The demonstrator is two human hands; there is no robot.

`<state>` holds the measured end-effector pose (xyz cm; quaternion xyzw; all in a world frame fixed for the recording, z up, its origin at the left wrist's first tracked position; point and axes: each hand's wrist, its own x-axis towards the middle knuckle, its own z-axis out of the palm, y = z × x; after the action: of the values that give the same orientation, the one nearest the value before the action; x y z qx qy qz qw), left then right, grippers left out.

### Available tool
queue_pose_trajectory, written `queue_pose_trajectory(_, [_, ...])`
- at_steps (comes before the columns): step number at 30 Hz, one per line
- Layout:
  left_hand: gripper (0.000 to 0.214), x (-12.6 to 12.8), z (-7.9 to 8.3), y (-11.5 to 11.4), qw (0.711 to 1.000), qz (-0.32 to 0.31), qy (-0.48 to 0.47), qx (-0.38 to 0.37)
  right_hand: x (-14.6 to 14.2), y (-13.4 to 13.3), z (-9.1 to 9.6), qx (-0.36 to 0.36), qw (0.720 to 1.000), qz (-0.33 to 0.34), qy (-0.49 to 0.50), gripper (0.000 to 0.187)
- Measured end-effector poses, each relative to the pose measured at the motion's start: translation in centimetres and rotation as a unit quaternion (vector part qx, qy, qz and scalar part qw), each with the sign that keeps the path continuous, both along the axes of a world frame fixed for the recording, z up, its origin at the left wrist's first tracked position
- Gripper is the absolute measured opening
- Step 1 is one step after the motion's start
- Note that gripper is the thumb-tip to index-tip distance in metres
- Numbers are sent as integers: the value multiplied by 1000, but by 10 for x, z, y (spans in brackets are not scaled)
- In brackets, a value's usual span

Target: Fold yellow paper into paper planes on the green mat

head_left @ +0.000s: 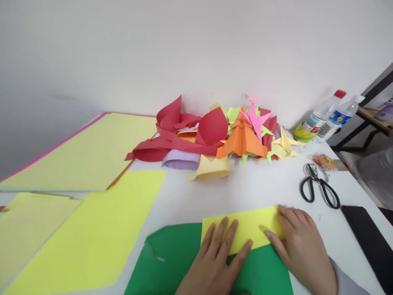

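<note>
A yellow sheet of paper [245, 229], a long rectangle that looks folded, lies across a green sheet [175, 254] near the table's front edge. My left hand [215, 258] rests flat on the left part of the yellow paper, fingers spread. At the paper's right end, my right hand [302, 241] has its fingers curled at the far corner and its thumb near the lower edge, gripping that end. What lies under the right fingers is hidden.
Large yellow sheets [101, 229] cover the table's left. Behind are red paper strips [172, 141], an orange folded paper figure [242, 139] and a pink one [254, 119]. To the right are black scissors [319, 184], plastic bottles [313, 119] and a black flat object [365, 241].
</note>
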<state>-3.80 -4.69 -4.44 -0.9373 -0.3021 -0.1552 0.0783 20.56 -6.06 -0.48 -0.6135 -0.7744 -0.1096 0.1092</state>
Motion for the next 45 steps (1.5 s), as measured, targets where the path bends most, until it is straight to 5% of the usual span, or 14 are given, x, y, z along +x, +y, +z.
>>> queue_pose_trajectory(5, [89, -1, 11, -6, 990, 1, 26, -139, -14, -4, 0, -2, 999, -38, -11, 62])
queue_pose_trajectory(10, [93, 2, 19, -7, 981, 12, 33, -189, -26, -8, -1, -11, 996, -87, -17, 67])
queue_pose_trajectory(29, [73, 2, 27, -7, 979, 10, 1, -204, -10, -23, -12, -32, 995, -89, 15, 41])
queue_pose_trajectory(45, [69, 3, 25, -9, 983, 10, -19, -181, -12, -20, -7, -35, 996, -84, 8, 41])
